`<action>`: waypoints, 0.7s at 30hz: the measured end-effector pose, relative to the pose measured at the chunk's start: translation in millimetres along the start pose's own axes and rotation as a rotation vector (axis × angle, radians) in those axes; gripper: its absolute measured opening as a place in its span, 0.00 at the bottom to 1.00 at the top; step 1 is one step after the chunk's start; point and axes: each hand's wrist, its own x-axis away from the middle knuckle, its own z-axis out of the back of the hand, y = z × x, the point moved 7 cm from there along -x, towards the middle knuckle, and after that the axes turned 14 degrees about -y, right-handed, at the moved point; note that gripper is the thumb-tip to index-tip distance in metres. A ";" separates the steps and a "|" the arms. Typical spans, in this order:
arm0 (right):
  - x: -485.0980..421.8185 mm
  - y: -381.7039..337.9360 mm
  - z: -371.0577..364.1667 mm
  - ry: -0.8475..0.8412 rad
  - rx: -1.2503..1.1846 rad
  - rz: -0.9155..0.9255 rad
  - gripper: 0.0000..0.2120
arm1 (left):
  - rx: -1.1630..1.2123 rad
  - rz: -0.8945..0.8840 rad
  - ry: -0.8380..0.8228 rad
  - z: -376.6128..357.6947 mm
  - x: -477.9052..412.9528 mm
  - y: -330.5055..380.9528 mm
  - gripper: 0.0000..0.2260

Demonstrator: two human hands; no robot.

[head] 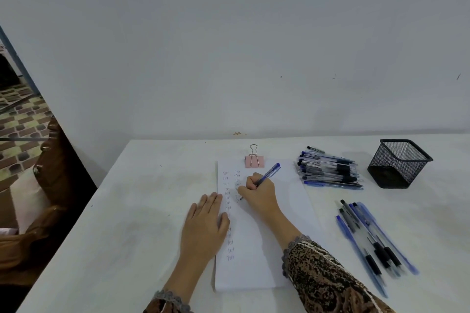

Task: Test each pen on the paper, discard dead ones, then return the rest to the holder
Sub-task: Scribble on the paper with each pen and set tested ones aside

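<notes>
On the white table (127,211), centre: a sheet of paper (279,211) lies lengthwise, with a pink binder clip (254,160) on its far edge. Two columns of small handwritten marks run down the left part of the sheet.

Right hand (256,192): fingers curled round a blue pen (268,174) in a writing grip. The tip is down on the paper at the second column and the back end tilts up toward the far right. A patterned sleeve (325,277) covers the forearm.

Left hand (206,223): flat, palm down, fingers straight and close together. It presses on the paper's left edge, partly on the table, and holds nothing.

Far right of the paper: a pile of pens (329,170), stacked roughly parallel. Right of the pile, apart from it: a black mesh holder (399,164), upright.

Near right: a smaller group of pens (373,241), loosely fanned, well apart from the pile.
</notes>
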 end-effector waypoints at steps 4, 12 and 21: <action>-0.2 0.8 0.4 -0.006 0.016 0.000 0.23 | 0.008 -0.001 -0.007 -0.3 -0.6 -0.2 0.32; -0.4 1.5 3.7 0.022 0.021 0.005 0.23 | 0.024 -0.003 -0.010 -1.9 -1.5 -1.3 0.30; -3.2 13.9 8.4 0.021 -0.343 -0.074 0.23 | 0.012 -0.013 0.013 -1.1 -0.7 -1.6 0.40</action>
